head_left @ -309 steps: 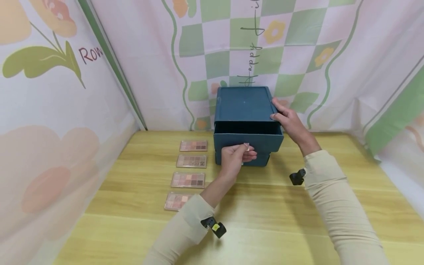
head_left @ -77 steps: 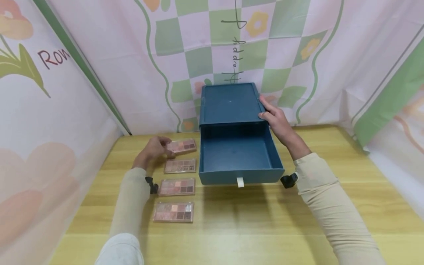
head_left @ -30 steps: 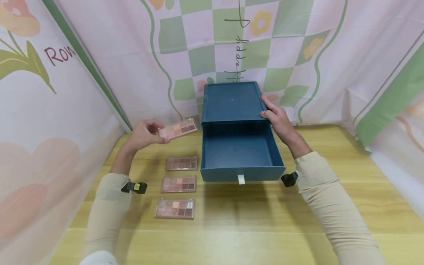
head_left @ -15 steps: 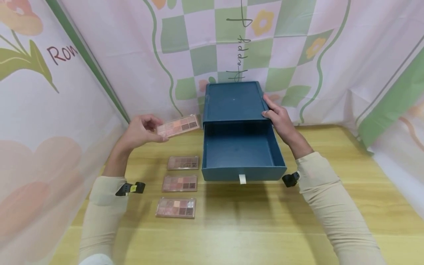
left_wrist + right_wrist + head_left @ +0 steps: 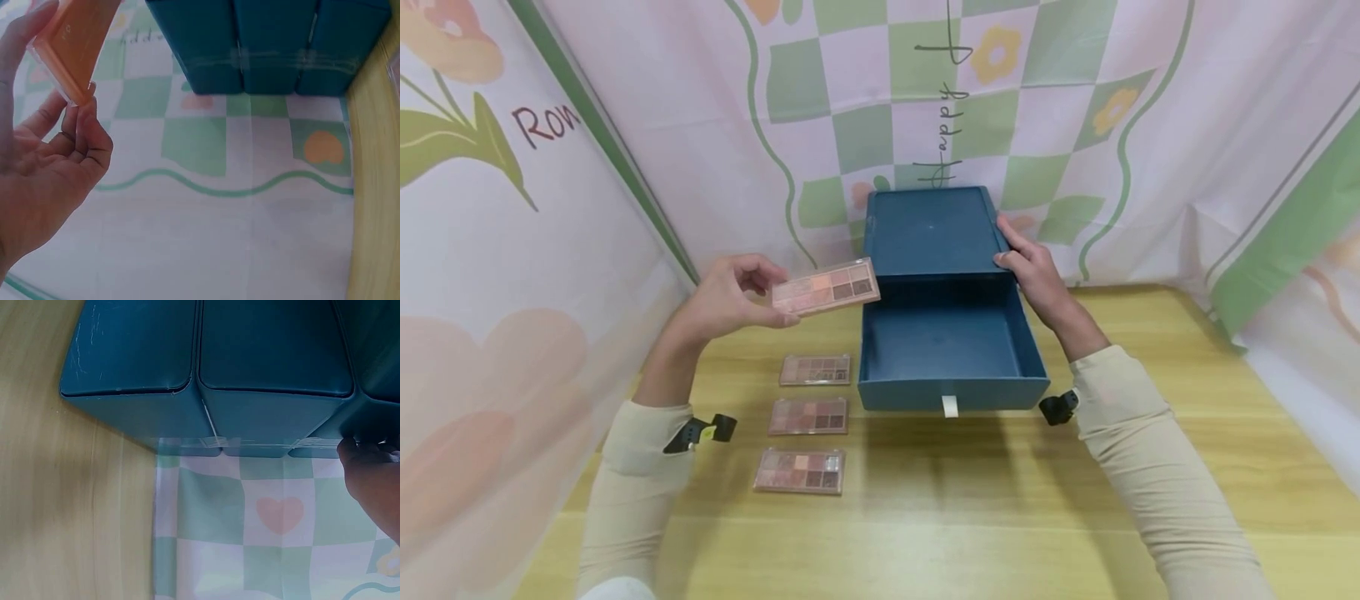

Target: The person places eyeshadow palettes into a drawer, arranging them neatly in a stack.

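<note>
My left hand (image 5: 730,300) pinches an eyeshadow palette (image 5: 825,287) by its left end, raised over the table. The palette's right end overlaps the left edge of a dark blue drawer unit (image 5: 931,229) in the head view. Seen from the left wrist, thumb and fingers hold the palette (image 5: 78,44) at its edges. The unit's top drawer (image 5: 902,396) is pulled well out, its inside floor showing and a white tab (image 5: 950,407) on its front. My right hand (image 5: 1037,275) grips the unit's upper right edge, thumb on top; its other fingers are mostly hidden in the head view.
Three more palettes lie in a column left of the unit: a brownish one (image 5: 815,370) at the back, then a pink one (image 5: 808,416), then another pink one (image 5: 799,472) nearest me. A patterned cloth (image 5: 925,100) hangs right behind the unit.
The top drawer was pulled out by the left hand. That hand then took the rearmost palette, lifted it and brought it right to the unit's edge. The right hand stays on the unit.
</note>
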A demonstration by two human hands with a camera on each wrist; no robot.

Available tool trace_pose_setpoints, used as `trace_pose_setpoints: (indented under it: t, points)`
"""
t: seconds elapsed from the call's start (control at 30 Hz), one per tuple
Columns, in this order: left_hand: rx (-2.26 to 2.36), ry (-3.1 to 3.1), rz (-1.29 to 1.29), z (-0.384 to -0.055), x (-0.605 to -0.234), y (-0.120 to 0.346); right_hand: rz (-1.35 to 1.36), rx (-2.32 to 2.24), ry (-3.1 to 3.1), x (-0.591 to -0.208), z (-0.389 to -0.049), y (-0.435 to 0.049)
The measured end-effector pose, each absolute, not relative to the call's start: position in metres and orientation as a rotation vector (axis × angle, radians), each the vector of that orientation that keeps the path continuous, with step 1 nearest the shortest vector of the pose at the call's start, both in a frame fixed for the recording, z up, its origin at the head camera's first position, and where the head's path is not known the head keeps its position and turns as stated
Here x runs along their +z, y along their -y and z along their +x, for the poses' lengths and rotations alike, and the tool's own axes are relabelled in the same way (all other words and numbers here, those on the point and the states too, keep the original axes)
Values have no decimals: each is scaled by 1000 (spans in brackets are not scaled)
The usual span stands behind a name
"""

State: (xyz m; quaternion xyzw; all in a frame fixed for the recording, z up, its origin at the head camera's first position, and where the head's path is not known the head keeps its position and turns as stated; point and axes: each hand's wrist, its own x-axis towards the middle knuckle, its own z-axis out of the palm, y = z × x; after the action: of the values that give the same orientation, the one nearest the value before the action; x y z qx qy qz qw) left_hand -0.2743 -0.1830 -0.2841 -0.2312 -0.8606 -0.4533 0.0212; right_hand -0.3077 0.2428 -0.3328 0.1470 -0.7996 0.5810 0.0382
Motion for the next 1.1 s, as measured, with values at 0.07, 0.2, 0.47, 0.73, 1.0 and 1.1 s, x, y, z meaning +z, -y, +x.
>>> trace_pose_setpoints:
  t: [0.07, 0.2, 0.47, 0.73, 1.0, 1.1]
  points:
    - [-1376, 2668, -734, -271, -282, 178, 450, 1768, 2462, -333, -307, -243]
    - [-1319, 2666, -780, -267, -279, 167, 435, 1745, 2477, -333, -307, -244]
    - [-1303, 2678, -883, -263, -279, 146, 443, 1797, 2450, -333, -310, -244]
    - [-1282, 2687, -983, -262, -277, 119, 413, 1787, 2456, -333, -310, -243]
    - [-1217, 2727, -1041, -260, -275, 91, 394, 1798, 2435, -334, -311, -242]
    - [-1191, 2749, -1047, -260, -274, 81, 388, 1801, 2430, -334, -311, -241]
